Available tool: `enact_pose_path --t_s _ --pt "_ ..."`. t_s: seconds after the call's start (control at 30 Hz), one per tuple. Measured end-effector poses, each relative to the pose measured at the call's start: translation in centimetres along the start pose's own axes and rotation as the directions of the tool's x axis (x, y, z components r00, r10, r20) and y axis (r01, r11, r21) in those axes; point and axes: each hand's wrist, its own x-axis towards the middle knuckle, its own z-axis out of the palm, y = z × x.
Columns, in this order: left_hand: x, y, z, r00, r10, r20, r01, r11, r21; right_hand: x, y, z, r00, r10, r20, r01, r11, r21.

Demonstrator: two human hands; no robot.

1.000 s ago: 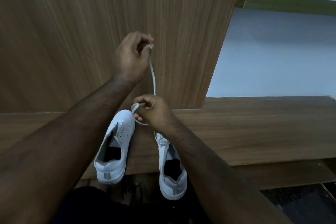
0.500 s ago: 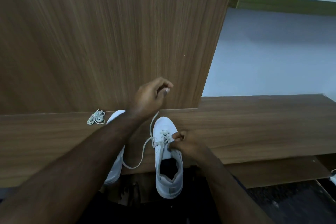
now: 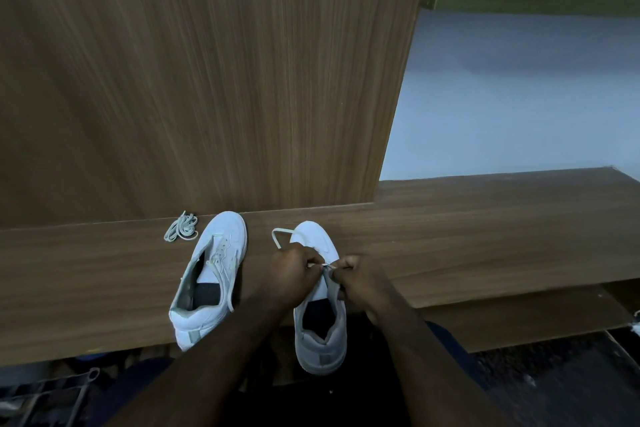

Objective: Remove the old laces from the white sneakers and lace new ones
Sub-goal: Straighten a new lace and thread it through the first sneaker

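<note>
Left hand dropped to right hand, pinching lace over sneaker.

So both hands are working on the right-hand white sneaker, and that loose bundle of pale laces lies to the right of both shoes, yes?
Not quite: in the head view the bundle of pale laces lies left of both sneakers, beside the left white sneaker.

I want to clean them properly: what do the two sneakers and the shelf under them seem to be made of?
The left sneaker and the right sneaker look like smooth white leather or synthetic leather: even matte surface, stitched panels, punched eyelets. Which of the two, I cannot tell. The shelf looks like wood-grain laminate or veneer board: straight regular grain, flat low-sheen face.
</note>
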Motion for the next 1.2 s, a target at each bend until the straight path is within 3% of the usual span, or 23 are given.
enact_pose_path --t_s 0.23,0.83,0.97,1.07,1.2 --pt "0.0 0.7 0.4 0.997 -0.036 -0.073 0.042 0.996 0.075 -0.1 -0.2 0.1 1.000 0.017 0.019 -0.018 0.999 0.040" --pt "1.1 0.8 1.3 0.996 -0.088 0.004 0.087 0.995 0.056 0.0 -0.2 0.0 0.996 0.063 0.060 -0.070 0.990 0.126" --pt "1.3 0.6 1.8 0.994 -0.112 0.020 0.112 0.994 0.002 0.5 -0.4 -0.5 0.981 0.131 0.141 -0.167 0.943 0.287" --pt "1.0 0.5 1.9 0.992 -0.127 0.020 0.128 0.990 -0.063 0.7 -0.2 0.0 0.978 0.183 0.100 -0.200 0.958 0.204" --pt "0.2 0.6 1.8 0.988 -0.155 -0.011 0.148 0.965 -0.218 0.8 -0.2 0.5 0.989 0.144 0.037 -0.148 0.973 0.178"
